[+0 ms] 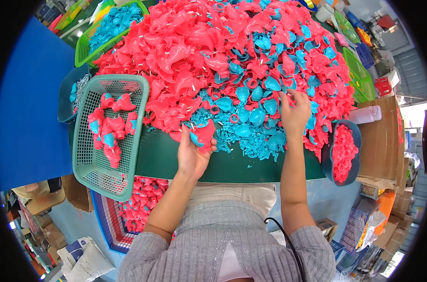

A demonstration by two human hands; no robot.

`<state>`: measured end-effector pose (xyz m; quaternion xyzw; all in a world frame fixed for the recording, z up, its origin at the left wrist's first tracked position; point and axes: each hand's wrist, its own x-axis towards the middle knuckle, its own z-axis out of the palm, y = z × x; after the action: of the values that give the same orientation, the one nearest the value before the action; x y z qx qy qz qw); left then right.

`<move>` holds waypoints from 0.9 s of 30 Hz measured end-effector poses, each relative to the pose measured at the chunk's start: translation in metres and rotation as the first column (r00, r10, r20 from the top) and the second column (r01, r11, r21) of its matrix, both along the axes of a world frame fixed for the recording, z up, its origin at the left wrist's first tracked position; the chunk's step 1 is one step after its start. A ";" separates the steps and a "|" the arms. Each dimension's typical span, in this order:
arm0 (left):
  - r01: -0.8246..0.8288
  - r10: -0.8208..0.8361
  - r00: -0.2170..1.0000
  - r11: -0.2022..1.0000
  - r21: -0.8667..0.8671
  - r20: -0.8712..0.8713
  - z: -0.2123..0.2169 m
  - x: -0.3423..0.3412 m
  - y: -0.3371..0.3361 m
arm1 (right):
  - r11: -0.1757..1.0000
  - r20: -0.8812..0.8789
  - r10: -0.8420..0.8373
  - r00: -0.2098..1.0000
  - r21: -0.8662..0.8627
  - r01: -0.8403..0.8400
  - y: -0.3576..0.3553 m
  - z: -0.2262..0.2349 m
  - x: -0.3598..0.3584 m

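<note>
My left hand [193,159] is closed around a glossy pink plastic toy part [205,135] with a curved, pointed shape. A blue piece shows on its side near my thumb. Farther right, my right hand [296,113] reaches into the heap, its fingers bent together at the blue cup-shaped pieces [272,83]. What its fingertips hold, if anything, I cannot make out. A large heap of pink plastic parts [176,56] covers the table, with small blue parts [251,141] spread along its near side.
On the left, a green mesh basket [143,108] holds several pink-and-blue assembled pieces. Behind it stands a dark tub [63,101] with metal screws. At the right table edge, a dark bin [355,162] holds small pink parts. Below the table is a crate [100,221] of pink pieces.
</note>
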<state>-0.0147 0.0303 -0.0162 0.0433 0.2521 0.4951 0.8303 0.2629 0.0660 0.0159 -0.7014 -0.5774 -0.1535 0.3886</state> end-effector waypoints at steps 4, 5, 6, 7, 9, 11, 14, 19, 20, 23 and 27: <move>0.022 -0.021 1.000 0.998 -0.054 0.013 -0.001 0.008 -0.002 | 0.974 -0.185 -0.059 0.981 -0.227 0.016 -0.003 -0.002 -0.003; 0.020 -0.020 1.000 0.998 -0.064 0.003 0.000 0.009 -0.002 | 0.963 -0.109 -0.077 0.991 -0.264 0.046 -0.003 -0.006 -0.008; 0.018 -0.019 1.000 0.997 -0.073 -0.008 0.000 0.009 -0.003 | 0.947 -0.092 -0.103 0.990 -0.315 0.069 -0.002 -0.012 -0.013; 0.016 -0.017 1.000 0.997 -0.070 -0.009 0.000 0.008 -0.003 | 0.948 -0.093 -0.101 0.991 -0.312 0.067 0.001 -0.014 -0.019; 0.003 -0.007 0.998 0.997 -0.073 -0.060 0.000 0.006 -0.004 | 0.976 -0.035 -0.001 0.999 -0.216 -0.007 0.006 -0.019 -0.034; 0.005 -0.009 0.998 0.997 -0.079 -0.059 0.001 0.005 -0.007 | 0.984 -0.020 0.077 0.997 -0.162 -0.079 0.012 -0.024 -0.044; 0.007 -0.012 0.998 0.996 -0.091 -0.062 0.006 0.007 -0.008 | 0.959 0.207 0.262 0.943 0.052 -0.278 0.029 -0.031 -0.052; -0.012 0.005 0.998 0.994 -0.107 -0.062 0.001 0.001 -0.007 | 0.871 0.118 0.475 0.872 -0.209 -0.446 0.022 -0.019 -0.054; -0.014 0.008 0.998 0.995 -0.097 -0.063 0.000 -0.002 -0.007 | 0.873 0.056 0.478 0.877 -0.138 -0.467 0.022 -0.011 -0.049; -0.014 0.009 0.998 0.996 -0.091 -0.057 -0.001 0.002 -0.006 | 0.896 -0.129 0.440 0.889 0.006 -0.443 0.033 0.003 -0.021; 0.044 -0.044 0.999 0.997 -0.062 0.002 -0.006 0.011 -0.009 | 0.980 0.139 0.167 0.976 -0.133 -0.148 0.056 0.014 0.009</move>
<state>-0.0035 0.0218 -0.0225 0.0229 0.2660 0.4686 0.8421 0.2723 0.1225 0.0295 -0.6623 -0.6671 -0.1390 0.3115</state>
